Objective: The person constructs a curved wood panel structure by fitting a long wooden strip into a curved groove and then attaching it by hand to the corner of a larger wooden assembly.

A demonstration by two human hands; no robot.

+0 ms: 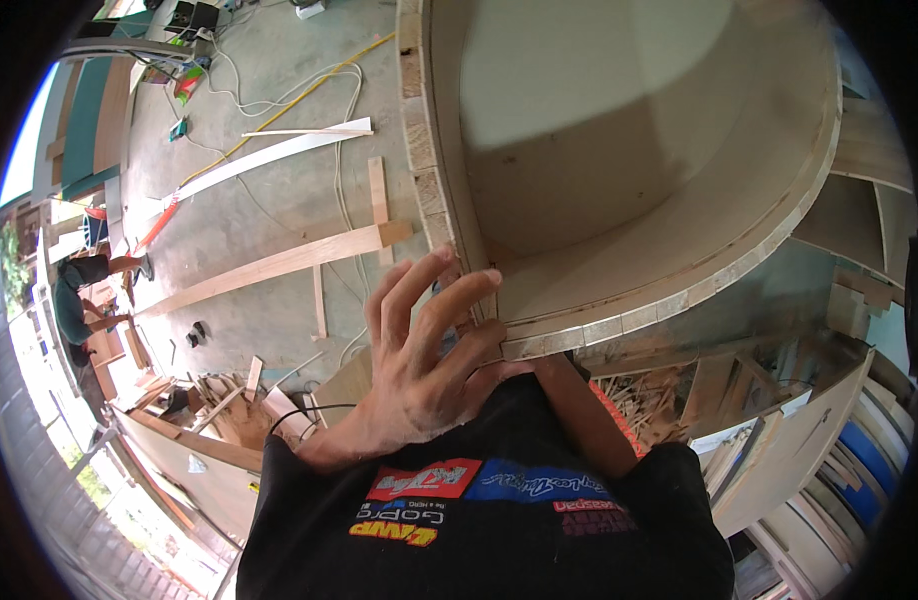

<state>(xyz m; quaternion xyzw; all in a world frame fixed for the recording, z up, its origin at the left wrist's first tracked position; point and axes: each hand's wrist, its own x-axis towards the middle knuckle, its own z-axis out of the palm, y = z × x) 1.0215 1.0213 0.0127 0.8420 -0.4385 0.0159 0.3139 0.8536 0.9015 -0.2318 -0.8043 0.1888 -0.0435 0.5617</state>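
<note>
A large, hollow wooden shell (639,320) with a straight left side, a curved right side and a pale inside panel fills the upper right. Its rim is built of small wooden blocks. At the near left corner, my left hand (419,370) grips the rim, its bent fingers lying over the edge. Something small may sit beneath those fingers, but I cannot make it out. My right forearm (589,415) reaches up under the near edge of the shell, which hides most of my right hand and its fingers.
Long boards (279,262), a white strip (279,155) and a yellow cable (309,90) lie across the concrete floor. Wood scraps (229,410) are heaped at lower left. Another person (74,305) is bent over at far left. Curved panels (859,470) stand stacked at right.
</note>
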